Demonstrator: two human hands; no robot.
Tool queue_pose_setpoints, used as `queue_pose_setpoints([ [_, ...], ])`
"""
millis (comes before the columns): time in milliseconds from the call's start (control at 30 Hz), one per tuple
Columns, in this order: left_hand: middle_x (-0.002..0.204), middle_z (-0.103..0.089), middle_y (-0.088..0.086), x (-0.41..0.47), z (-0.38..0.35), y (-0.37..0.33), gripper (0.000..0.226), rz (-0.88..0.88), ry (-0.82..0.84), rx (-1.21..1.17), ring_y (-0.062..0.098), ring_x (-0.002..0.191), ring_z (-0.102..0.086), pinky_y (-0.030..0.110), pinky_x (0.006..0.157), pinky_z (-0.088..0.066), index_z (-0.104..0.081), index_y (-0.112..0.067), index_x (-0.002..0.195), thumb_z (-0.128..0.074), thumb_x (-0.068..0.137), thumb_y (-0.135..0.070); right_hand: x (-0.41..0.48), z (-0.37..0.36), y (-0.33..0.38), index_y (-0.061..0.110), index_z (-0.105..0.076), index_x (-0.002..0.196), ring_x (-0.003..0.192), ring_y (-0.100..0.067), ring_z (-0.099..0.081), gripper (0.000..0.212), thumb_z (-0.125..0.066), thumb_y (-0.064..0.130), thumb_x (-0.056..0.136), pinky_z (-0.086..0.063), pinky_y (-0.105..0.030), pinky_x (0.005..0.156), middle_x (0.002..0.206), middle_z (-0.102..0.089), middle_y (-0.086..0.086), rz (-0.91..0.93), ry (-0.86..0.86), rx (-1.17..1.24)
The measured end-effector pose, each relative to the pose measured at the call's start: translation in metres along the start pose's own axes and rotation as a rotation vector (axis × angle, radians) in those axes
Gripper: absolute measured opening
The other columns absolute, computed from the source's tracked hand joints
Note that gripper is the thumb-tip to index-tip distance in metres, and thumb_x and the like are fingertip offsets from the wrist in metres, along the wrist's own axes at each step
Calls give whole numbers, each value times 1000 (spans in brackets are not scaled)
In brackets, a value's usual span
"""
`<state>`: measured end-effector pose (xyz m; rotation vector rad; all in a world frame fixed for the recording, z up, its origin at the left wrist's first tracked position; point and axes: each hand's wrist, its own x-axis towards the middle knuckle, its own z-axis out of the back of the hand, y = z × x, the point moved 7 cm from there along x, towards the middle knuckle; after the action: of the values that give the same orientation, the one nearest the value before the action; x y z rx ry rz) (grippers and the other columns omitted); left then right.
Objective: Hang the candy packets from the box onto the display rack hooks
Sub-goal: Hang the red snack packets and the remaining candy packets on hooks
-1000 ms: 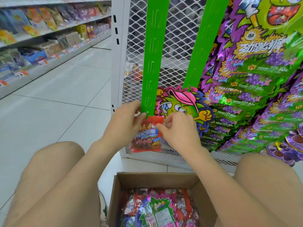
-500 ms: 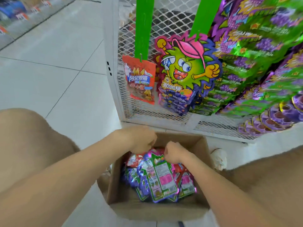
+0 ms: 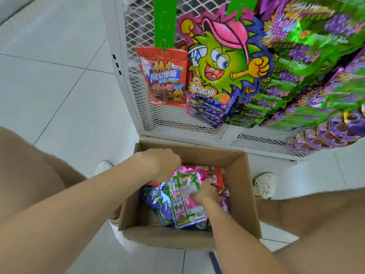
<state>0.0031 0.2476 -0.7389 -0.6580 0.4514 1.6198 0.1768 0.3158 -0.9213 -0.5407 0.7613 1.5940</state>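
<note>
The candy packets (image 3: 185, 202) lie right under your hands, heaped in the open box (image 3: 250, 194) on the floor between your knees, so the coming move is up and forward, over the box's far wall to the green strip (image 3: 163, 20) on the mesh rack (image 3: 158, 119). The top packet (image 3: 189, 210) lies label-side up, its long axis running from the far wall towards you, starburst header at the far end. Your right hand (image 3: 205, 191) rests on that packet, fingers bent towards the red packets (image 3: 219, 180) against the right wall, and is the nearer one to them; whether it has pinched one I cannot tell. Your left hand (image 3: 162, 163) hangs knuckles-up over the far-left corner of the heap, fingers hidden beneath it, so its grasp is unclear too. One hung red packet (image 3: 165, 76) takes the strip's lowest hook; the slots above it look free. Lift straight up to clear the cardboard walls, then carry left of the cartoon-faced bundle (image 3: 223, 64), which hangs just beside the strip and crowds its right edge.
</note>
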Motion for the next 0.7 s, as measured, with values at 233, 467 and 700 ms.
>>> queue_pose_setpoints([
  [233,108,-70,14,3,-6,10,24,107,44,-199,28,87,-64,42,77,-56,-63,-5,114,-46,107,-21,-27,51,53,20,-78,90,73,-12,-68,13,-80,11,80,-61,-40,77,85,-79,-1,448,144,323],
  [467,124,-65,7,-13,17,0,68,302,-54,-1601,40,108,-69,55,94,-58,-56,-10,132,-64,94,-66,-139,127,106,29,-59,97,71,-14,-59,22,-63,21,78,-46,-35,63,80,-64,5,864,-280,134],
  [700,106,-68,14,-37,46,31,26,278,-408,-1507,29,94,-64,40,80,-56,-64,-12,117,-71,93,-11,-207,152,103,27,-68,123,104,-15,-63,43,-53,53,92,-58,-39,83,113,-63,9,1019,-593,-96],
])
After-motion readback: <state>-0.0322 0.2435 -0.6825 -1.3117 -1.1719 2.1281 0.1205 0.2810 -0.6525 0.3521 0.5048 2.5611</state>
